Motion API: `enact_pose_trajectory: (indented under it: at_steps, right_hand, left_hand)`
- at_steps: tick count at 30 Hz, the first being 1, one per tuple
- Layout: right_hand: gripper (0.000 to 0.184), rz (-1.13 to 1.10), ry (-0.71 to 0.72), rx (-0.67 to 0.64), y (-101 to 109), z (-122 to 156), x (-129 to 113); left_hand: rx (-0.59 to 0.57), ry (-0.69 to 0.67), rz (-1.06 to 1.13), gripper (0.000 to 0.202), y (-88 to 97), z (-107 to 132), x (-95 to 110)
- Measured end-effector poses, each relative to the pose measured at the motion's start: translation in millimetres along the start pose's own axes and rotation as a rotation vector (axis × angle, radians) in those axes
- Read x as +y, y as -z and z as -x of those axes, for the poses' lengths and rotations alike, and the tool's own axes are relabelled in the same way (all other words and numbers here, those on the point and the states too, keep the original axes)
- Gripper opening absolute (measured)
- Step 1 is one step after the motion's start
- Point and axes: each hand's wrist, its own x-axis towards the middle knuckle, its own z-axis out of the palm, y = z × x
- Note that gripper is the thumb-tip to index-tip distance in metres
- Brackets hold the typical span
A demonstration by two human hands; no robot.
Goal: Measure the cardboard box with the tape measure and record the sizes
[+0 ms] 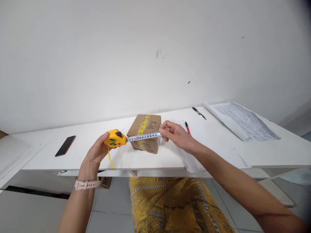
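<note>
My left hand (pixel 98 147) is closed around a yellow tape measure (pixel 114 138) with a black button on top and a yellow strap hanging below. The tape's numbered blade (pixel 143 136) is pulled out to the right, across the front top edge of a brown cardboard box (pixel 148 129). At the box's right front corner, my right hand (pixel 173 133) pinches the blade's free end between thumb and fingers. Yellow printed packing tape and dark handwriting mark the box, which sits on the white desk (pixel 89 142). Whether the blade touches the cardboard, I cannot tell.
A dark phone (pixel 65 145) lies on the desk at left. Behind my right hand are a red pen (pixel 187 127) and white paper sheets (pixel 211 152). Further right lie a black pen (pixel 199 113) and a handwritten sheet (pixel 245 121). A white wall (pixel 121 64) rises behind.
</note>
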Motion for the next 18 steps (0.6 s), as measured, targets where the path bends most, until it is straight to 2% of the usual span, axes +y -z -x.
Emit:
enact_pose_trajectory:
  at_steps: [4, 9, 14, 18]
  right_hand:
    - [0.026, -0.055, -0.052, 0.087, -31, -4, 24]
    - [0.028, -0.030, -0.069, 0.198, -42, -12, 42]
    - [0.033, -0.069, -0.045, 0.178, -42, -14, 51]
    - [0.035, -0.060, -0.012, 0.158, -39, -18, 52]
  left_hand:
    - [0.003, -0.114, -0.078, 0.046, -5.6, -38, -1]
    - [0.071, -0.179, -0.054, 0.047, -12.3, -75, -4]
    - [0.148, -0.179, -0.005, 0.054, -12.7, -88, -21]
    - [0.129, -0.199, 0.057, 0.065, -9.9, -90, -38]
